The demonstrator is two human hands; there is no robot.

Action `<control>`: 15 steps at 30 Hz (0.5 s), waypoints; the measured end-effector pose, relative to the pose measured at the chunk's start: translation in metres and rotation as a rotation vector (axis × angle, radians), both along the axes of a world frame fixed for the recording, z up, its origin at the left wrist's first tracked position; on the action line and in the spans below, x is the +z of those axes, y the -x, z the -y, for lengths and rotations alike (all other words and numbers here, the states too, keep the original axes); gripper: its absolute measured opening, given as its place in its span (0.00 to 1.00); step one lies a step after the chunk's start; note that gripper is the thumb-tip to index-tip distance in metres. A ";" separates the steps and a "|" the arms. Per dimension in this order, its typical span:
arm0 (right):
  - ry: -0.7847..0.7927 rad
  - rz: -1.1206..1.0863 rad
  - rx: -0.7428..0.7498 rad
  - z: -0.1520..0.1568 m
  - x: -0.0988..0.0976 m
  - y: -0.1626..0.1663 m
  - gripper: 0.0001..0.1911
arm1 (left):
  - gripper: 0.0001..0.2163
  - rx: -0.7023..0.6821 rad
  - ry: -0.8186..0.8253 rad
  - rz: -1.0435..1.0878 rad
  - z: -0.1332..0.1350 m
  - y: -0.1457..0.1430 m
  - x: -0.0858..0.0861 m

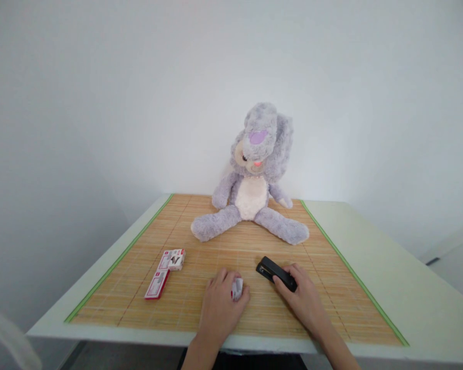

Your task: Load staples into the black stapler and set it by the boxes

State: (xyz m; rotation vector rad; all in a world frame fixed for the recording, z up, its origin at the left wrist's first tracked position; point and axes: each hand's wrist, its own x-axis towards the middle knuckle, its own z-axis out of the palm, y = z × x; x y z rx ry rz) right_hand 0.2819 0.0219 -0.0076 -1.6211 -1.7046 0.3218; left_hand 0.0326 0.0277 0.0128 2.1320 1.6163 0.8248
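My left hand is closed around a small white box with a bit of red on it, low over the front middle of the bamboo mat. Most of that box is hidden behind the fingers. To its right, my right hand grips the rear end of a black stapler, thumb on the near side and fingers on the far side. The stapler's front end points away and to the left. A gap of mat lies between the two hands.
Left of my hands lie two flat red-and-white boxes and a small staple box, touching one another. A grey plush rabbit sits at the back against the wall. The green-edged bamboo mat covers part of the white table.
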 end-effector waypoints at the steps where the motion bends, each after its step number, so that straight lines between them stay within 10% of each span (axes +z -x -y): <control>1: 0.003 -0.001 0.001 0.000 0.001 0.001 0.13 | 0.09 0.018 0.005 0.005 0.001 0.002 0.000; 8: 0.025 -0.013 0.007 0.004 0.009 0.004 0.15 | 0.38 -0.174 0.182 0.064 0.000 0.039 -0.005; 15: 0.126 -0.051 0.076 0.003 0.015 0.001 0.17 | 0.31 -0.202 0.146 0.039 -0.009 0.059 -0.008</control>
